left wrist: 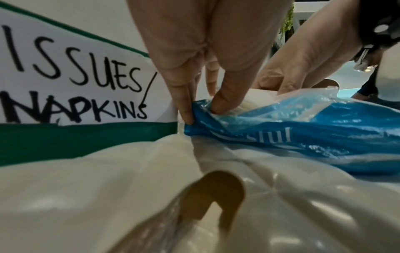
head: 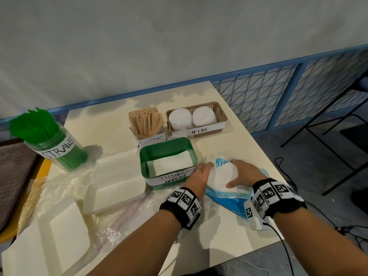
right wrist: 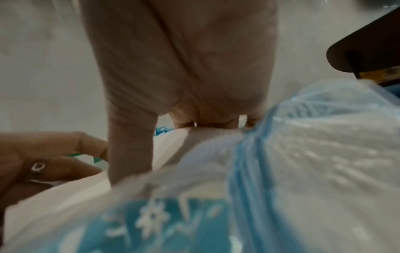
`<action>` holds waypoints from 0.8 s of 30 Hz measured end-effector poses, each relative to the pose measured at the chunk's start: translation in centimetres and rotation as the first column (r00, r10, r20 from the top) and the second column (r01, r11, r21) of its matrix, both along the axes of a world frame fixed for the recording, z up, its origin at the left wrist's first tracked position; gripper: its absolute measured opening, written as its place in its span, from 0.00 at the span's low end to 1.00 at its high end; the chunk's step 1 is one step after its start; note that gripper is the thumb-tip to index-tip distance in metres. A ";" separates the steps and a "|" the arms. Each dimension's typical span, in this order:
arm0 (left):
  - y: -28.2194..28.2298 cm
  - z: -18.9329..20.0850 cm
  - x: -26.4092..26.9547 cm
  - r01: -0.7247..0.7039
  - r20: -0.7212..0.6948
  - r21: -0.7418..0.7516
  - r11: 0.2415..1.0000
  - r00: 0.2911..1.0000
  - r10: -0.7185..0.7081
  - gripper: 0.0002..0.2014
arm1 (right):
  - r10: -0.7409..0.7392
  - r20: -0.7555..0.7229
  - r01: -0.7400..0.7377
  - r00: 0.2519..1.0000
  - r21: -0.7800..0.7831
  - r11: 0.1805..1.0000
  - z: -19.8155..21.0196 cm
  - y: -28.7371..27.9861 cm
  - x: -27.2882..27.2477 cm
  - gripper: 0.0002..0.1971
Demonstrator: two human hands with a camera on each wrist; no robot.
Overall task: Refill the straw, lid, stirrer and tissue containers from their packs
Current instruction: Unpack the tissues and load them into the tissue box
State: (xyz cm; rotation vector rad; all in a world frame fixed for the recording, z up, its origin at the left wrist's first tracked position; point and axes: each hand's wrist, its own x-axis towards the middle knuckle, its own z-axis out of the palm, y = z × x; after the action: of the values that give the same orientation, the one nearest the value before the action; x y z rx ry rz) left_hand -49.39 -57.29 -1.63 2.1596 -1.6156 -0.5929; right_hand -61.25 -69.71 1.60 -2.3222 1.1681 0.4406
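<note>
The green tissue container (head: 151,154), labelled TISSUES/NAPKINS (left wrist: 71,89), holds a low layer of white tissues. Just right of it lies the blue tissue pack (head: 227,198) with its plastic open. My left hand (head: 207,166) pinches the pack's blue plastic edge (left wrist: 201,113) between thumb and fingers, close to the container's wall. My right hand (head: 233,174) grips the white tissue stack (head: 219,176) that sticks out of the pack, with fingers over its far edge and the thumb (right wrist: 129,147) on its near side.
A jar of green straws (head: 49,140) stands at far left, with wooden stirrers (head: 146,121) and a basket of white lids (head: 197,118) behind the green container. Loose white tissue stacks (head: 117,186) lie on clear plastic wrap on the left. The table edge runs close on the right.
</note>
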 end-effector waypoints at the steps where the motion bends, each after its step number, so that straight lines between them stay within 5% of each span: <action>1: -0.1 -0.2 0.2 -0.007 -0.004 0.019 1.000 1.000 0.007 0.34 | -0.006 0.024 0.006 1.000 0.020 1.000 0.0 0.1 -0.1 0.46; 10: -0.7 -0.2 1.4 -0.053 0.024 0.177 0.983 0.998 0.050 0.40 | 0.070 0.135 -0.078 0.988 0.054 0.995 0.2 0.7 -0.6 0.48; 24: -1.1 0.4 1.9 -0.119 0.054 0.347 0.930 0.993 0.107 0.26 | 0.087 0.302 -0.121 0.949 0.096 0.988 0.8 0.9 -1.1 0.34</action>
State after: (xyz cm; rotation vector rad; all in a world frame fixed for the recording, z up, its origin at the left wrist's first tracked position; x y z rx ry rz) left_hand -47.49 -58.41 -1.27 2.5090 -1.4778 -0.8682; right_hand -62.39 -68.84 2.38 -2.2619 0.8579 0.1788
